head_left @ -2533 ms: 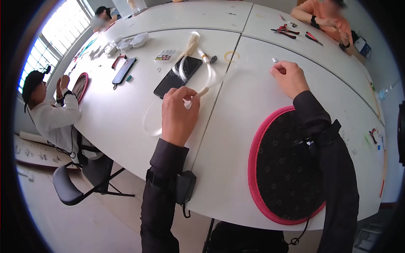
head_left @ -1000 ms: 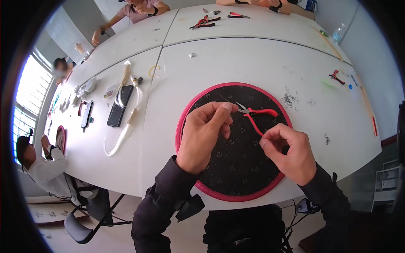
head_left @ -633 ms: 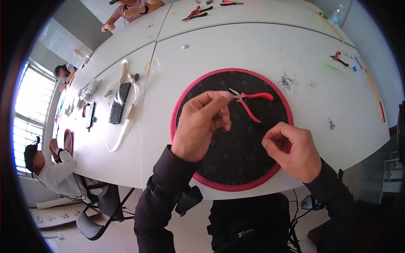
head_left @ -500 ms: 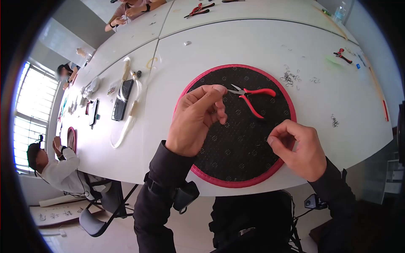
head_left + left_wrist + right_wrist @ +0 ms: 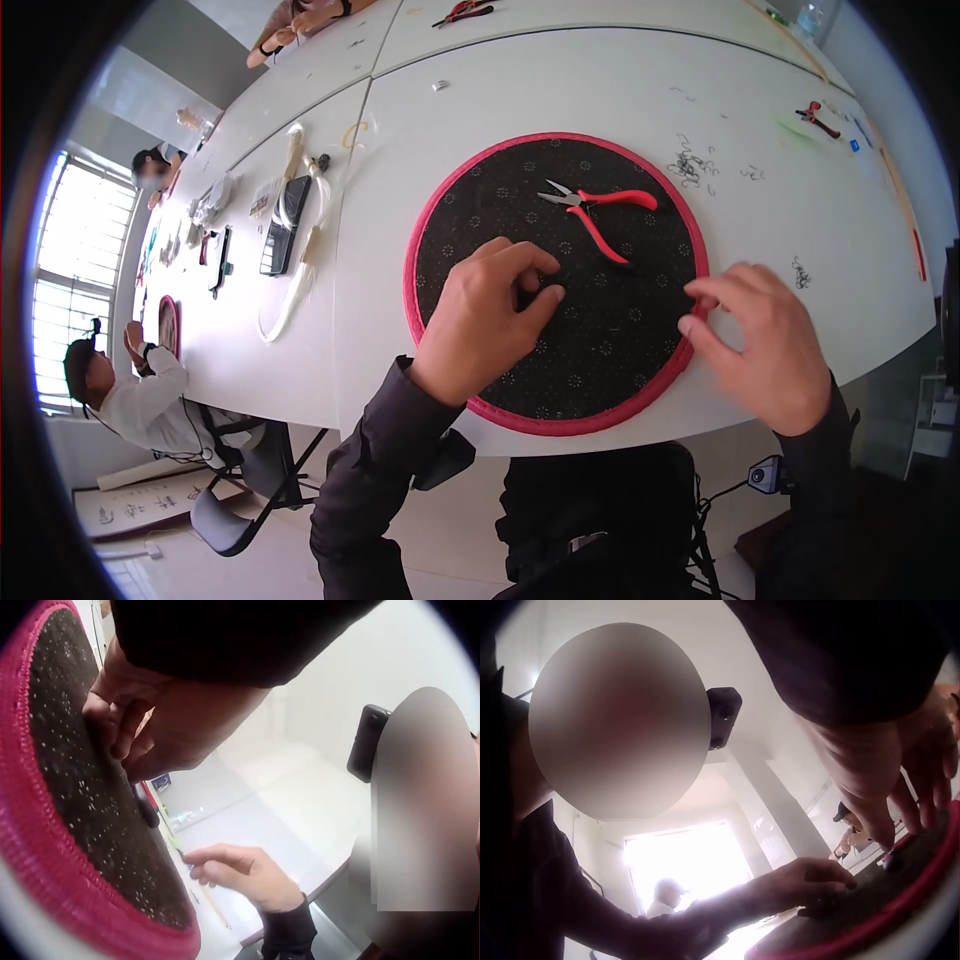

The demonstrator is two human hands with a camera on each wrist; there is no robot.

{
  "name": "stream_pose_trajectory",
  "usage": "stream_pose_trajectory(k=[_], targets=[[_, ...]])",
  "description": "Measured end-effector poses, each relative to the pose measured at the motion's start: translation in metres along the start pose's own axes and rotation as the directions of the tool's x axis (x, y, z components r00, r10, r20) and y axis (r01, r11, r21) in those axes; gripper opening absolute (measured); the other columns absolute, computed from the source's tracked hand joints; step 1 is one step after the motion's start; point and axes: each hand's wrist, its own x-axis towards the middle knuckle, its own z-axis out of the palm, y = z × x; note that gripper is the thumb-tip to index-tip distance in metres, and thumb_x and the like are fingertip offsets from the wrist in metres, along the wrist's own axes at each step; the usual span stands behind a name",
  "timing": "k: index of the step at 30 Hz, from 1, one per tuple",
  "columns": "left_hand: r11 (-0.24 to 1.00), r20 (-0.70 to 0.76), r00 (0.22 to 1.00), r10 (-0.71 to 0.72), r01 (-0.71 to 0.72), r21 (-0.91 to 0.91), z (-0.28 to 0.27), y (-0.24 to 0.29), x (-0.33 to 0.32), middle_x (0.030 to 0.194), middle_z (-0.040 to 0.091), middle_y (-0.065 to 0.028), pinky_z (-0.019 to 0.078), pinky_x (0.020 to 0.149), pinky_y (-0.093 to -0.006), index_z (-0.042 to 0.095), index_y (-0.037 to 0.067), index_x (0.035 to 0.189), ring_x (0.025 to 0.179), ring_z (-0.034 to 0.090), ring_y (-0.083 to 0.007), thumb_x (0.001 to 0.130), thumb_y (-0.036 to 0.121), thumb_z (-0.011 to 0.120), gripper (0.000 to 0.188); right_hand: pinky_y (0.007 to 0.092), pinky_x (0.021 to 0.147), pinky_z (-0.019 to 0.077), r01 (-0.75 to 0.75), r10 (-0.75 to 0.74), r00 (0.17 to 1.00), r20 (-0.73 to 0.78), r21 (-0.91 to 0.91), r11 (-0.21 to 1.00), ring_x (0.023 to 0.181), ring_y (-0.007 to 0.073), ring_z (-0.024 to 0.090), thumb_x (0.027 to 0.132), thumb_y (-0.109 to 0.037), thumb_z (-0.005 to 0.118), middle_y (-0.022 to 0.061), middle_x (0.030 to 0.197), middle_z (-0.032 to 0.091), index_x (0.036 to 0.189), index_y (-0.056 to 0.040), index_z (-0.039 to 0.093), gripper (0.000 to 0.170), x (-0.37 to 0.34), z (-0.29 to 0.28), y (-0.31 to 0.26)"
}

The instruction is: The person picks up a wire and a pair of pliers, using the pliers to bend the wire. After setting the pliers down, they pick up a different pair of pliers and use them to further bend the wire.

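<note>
Table (image 5: 560, 80) under a round, red-rimmed mat (image 5: 600, 370).
The left hand (image 5: 480, 312), over the mat, has a loosely curled grip, thumb and finger slightly parted; the right hand (image 5: 768, 350), at the rim, is likewise parted; neither visibly holds anything. Red-handled pliers (image 5: 590, 202) lie on the mat just beyond. An outward sweep could scatter the dark curly bits (image 5: 687, 167) beside it.

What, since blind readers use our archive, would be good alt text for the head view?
A person's left-hand grip is over a round, red-rimmed black mat on a white table, with the right-hand grip by the mat's right edge. Red-handled pliers lie on the mat, handles spread.
</note>
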Motion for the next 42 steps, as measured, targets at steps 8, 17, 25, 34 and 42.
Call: stream_pose_trajectory(k=[8,17,25,34,42], targets=[[0.954,-0.066,0.964,0.259,-0.245,0.173,0.019,-0.014,0.009,0.082,0.059,-0.0149,0.0483,0.063,-0.0394,0.064,-0.003,0.089,0.071,0.061,-0.0318,0.082,0.005,0.071,0.012,0.0425,0.077,0.0546,0.279,-0.275,0.959,-0.063,0.067,0.958,0.087,0.0337,0.066,0.087,-0.01,0.067,0.0176,0.09,0.064,0.083,-0.0002,0.06,0.013,0.073,0.062,-0.033],[0.884,-0.117,0.925,-0.362,0.3,-0.359,-0.039,-0.023,0.013,0.079,0.058,0.0002,0.0463,0.058,-0.0277,0.068,0.001,0.097,0.068,0.055,-0.0072,0.093,0.016,0.071,0.016,0.0429,0.069,0.0554,0.202,-0.197,0.978,0.074,-0.076,0.976,0.078,0.035,0.067,0.088,-0.01,0.068,0.0173,0.087,0.064,0.09,0.0022,0.059,0.016,0.099,0.091,-0.039],[0.419,-0.016,0.931,-0.365,0.149,-0.896,-0.018,-0.029,0.056,0.081,0.058,-0.0004,0.0463,0.065,-0.0275,0.065,0.004,0.104,0.074,0.056,-0.0102,0.098,0.021,0.067,0.018,0.0389,0.064,0.0537,0.19,-0.167,0.966,-0.197,0.106,0.976,0.072,0.0297,0.068,0.093,-0.008,0.062,0.0162,0.081,0.065,0.096,0.001,0.057,0.011,0.106,0.074,-0.021],[0.386,0.039,0.948,-0.317,0.167,-0.907,0.003,-0.03,0.056,0.083,0.059,-0.0014,0.0461,0.066,-0.0287,0.067,0.002,0.105,0.076,0.057,-0.0107,0.1,0.017,0.064,0.017,0.0253,0.055,0.0374,-0.207,0.175,0.977,0.124,0.761,0.614,0.059,0.0048,0.043,0.104,-0.017,0.054,-0.0019,0.066,0.05,0.1,-0.0005,0.053,0.017,0.099,0.063,-0.016],[0.413,0.064,0.959,-0.277,0.179,-0.893,0.017,-0.024,0.051,0.09,0.066,-0.0033,0.0509,0.071,-0.0296,0.07,0.002,0.107,0.083,0.063,-0.0113,0.101,0.016,0.064,0.016,0.0232,0.052,0.0335,-0.241,0.143,0.97,0.195,0.82,0.519,0.057,0.0022,0.04,0.102,-0.016,0.058,-0.0019,0.067,0.054,0.099,0.0002,0.055,0.017,0.093,0.068,-0.02]])
